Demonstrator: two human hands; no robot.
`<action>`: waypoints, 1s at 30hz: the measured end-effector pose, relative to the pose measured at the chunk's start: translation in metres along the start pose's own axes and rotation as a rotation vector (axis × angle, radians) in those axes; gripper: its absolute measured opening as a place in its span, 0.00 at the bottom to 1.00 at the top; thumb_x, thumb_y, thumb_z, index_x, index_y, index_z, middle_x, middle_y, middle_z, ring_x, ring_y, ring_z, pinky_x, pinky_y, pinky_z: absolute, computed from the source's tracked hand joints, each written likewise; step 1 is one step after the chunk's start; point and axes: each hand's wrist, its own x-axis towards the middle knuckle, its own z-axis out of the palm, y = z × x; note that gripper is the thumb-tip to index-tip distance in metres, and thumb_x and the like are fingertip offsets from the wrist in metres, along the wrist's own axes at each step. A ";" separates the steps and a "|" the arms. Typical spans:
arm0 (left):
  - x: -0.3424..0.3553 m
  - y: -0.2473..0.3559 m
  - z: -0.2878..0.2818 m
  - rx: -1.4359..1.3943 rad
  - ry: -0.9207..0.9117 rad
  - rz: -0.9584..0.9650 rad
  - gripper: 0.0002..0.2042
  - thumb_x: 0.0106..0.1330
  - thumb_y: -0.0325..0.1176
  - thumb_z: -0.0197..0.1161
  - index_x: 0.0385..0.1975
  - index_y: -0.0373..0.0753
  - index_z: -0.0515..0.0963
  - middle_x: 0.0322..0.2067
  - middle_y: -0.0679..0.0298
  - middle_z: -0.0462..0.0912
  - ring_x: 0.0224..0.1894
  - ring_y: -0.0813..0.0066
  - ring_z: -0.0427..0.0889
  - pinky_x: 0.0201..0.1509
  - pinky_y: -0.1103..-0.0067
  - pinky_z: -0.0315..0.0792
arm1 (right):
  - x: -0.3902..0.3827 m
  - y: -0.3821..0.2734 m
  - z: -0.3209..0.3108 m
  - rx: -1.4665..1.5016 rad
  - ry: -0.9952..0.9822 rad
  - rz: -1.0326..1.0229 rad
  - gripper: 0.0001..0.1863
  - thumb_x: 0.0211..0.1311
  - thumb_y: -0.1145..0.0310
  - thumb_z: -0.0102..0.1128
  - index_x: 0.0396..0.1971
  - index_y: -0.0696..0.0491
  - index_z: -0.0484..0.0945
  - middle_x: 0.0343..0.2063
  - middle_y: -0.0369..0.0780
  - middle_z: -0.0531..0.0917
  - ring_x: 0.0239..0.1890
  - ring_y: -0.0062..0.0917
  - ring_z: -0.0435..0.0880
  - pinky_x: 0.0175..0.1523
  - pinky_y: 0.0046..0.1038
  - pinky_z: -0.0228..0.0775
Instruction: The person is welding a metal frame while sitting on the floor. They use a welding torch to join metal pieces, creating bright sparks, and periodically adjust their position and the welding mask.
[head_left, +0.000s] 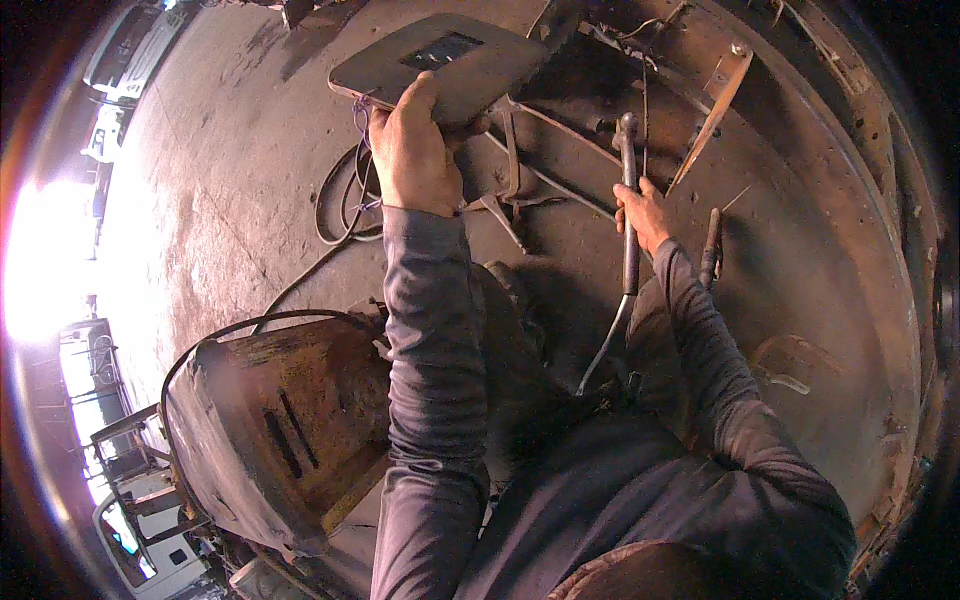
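Left hand (412, 155) grasps a flat, dark hand shield (490, 85) by its lower edge; thumb on the near face, remaining fingers mostly hidden behind the panel. The shield is held up at top center, tilted, its small dark window (440, 48) facing the camera; its right end blends into dark clutter, outline there unclear. Purple cord (362, 118) hangs at the shield's left corner, partly blocked by the hand.

Right hand (647, 218) has its fingers closed around a grey tubular tool (629, 255), held roughly upright right of center; exact finger wrap is too small to make out. A pale cable (606, 345) curves down from the tool's lower end and gets lost against the dark clothing. Thin rod (645, 120) runs just beside the tool's upper part; cannot tell whether they join.

Angled metal strip (712, 120) with an orange-lit edge stands up and right of the right hand. A handled pointed tool (711, 245) is near the right sleeve, lower end partly covered. Dark cable loop (322, 205) on the floor (240, 140), partly behind the left wrist. Rusty box (300, 420) lower left, its right side cut off by the left sleeve (430, 350). Far left washed out by glare.
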 end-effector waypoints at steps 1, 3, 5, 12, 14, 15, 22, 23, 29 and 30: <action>0.003 -0.005 0.001 -0.010 -0.018 0.019 0.15 0.69 0.30 0.59 0.53 0.35 0.74 0.45 0.58 0.83 0.42 0.63 0.85 0.36 0.69 0.82 | 0.000 -0.001 0.000 0.013 0.038 -0.033 0.39 0.66 0.60 0.64 0.69 0.58 0.51 0.28 0.37 0.74 0.21 0.21 0.75 0.20 0.28 0.72; 0.004 -0.009 -0.008 -0.007 -0.027 0.060 0.15 0.70 0.32 0.59 0.53 0.33 0.76 0.46 0.58 0.84 0.42 0.63 0.86 0.39 0.68 0.81 | 0.001 -0.022 0.007 -0.068 0.016 -0.053 0.22 0.66 0.61 0.64 0.49 0.57 0.65 0.25 0.36 0.73 0.19 0.22 0.75 0.19 0.29 0.71; 0.006 -0.009 -0.008 0.003 -0.021 0.082 0.15 0.70 0.31 0.59 0.54 0.34 0.75 0.46 0.58 0.84 0.43 0.63 0.86 0.40 0.67 0.81 | 0.003 -0.036 0.016 -0.083 0.028 -0.080 0.17 0.66 0.61 0.64 0.41 0.55 0.66 0.24 0.36 0.74 0.18 0.23 0.76 0.18 0.29 0.71; 0.004 -0.008 -0.001 0.011 -0.025 0.072 0.17 0.70 0.31 0.58 0.57 0.37 0.72 0.47 0.58 0.83 0.43 0.64 0.86 0.41 0.67 0.82 | 0.035 -0.051 0.055 -0.189 0.008 -0.101 0.16 0.70 0.60 0.60 0.47 0.52 0.67 0.27 0.34 0.75 0.19 0.18 0.73 0.19 0.25 0.67; 0.004 -0.008 -0.003 -0.001 -0.024 0.091 0.16 0.71 0.31 0.58 0.57 0.36 0.73 0.47 0.58 0.83 0.42 0.63 0.86 0.40 0.68 0.82 | 0.044 -0.049 0.048 -0.381 -0.065 -0.067 0.18 0.70 0.61 0.58 0.53 0.52 0.67 0.29 0.34 0.74 0.22 0.16 0.73 0.22 0.23 0.67; 0.004 -0.005 -0.002 -0.010 -0.028 0.106 0.16 0.71 0.32 0.58 0.56 0.35 0.73 0.47 0.57 0.83 0.42 0.63 0.86 0.39 0.68 0.82 | 0.048 -0.047 0.038 -0.466 -0.162 -0.088 0.20 0.70 0.61 0.58 0.55 0.52 0.66 0.29 0.34 0.74 0.22 0.16 0.73 0.21 0.23 0.67; -0.007 0.014 -0.012 0.058 -0.019 0.024 0.16 0.73 0.35 0.56 0.55 0.32 0.75 0.46 0.55 0.84 0.44 0.63 0.86 0.38 0.68 0.82 | -0.044 0.052 0.064 -0.467 -0.237 0.124 0.43 0.66 0.53 0.63 0.73 0.54 0.52 0.31 0.36 0.75 0.24 0.19 0.73 0.23 0.25 0.68; -0.008 0.015 -0.014 0.068 -0.032 0.059 0.16 0.73 0.34 0.56 0.55 0.32 0.75 0.46 0.54 0.83 0.44 0.63 0.86 0.39 0.68 0.82 | -0.054 0.080 0.076 -0.355 -0.173 0.085 0.42 0.67 0.54 0.63 0.73 0.55 0.53 0.31 0.37 0.75 0.23 0.19 0.72 0.22 0.26 0.67; -0.024 0.018 -0.049 1.278 -0.161 0.771 0.17 0.65 0.22 0.61 0.54 0.33 0.77 0.50 0.54 0.79 0.52 0.62 0.80 0.55 0.67 0.75 | -0.049 0.161 0.106 -0.951 0.075 0.142 0.32 0.65 0.62 0.62 0.67 0.53 0.66 0.51 0.57 0.82 0.52 0.51 0.83 0.54 0.42 0.75; -0.026 0.017 -0.043 0.683 -0.084 0.343 0.19 0.59 0.15 0.61 0.52 0.30 0.78 0.50 0.50 0.79 0.53 0.58 0.80 0.56 0.68 0.76 | -0.037 0.173 0.103 -0.942 0.080 0.088 0.30 0.65 0.62 0.62 0.65 0.54 0.68 0.49 0.55 0.83 0.51 0.50 0.84 0.53 0.41 0.75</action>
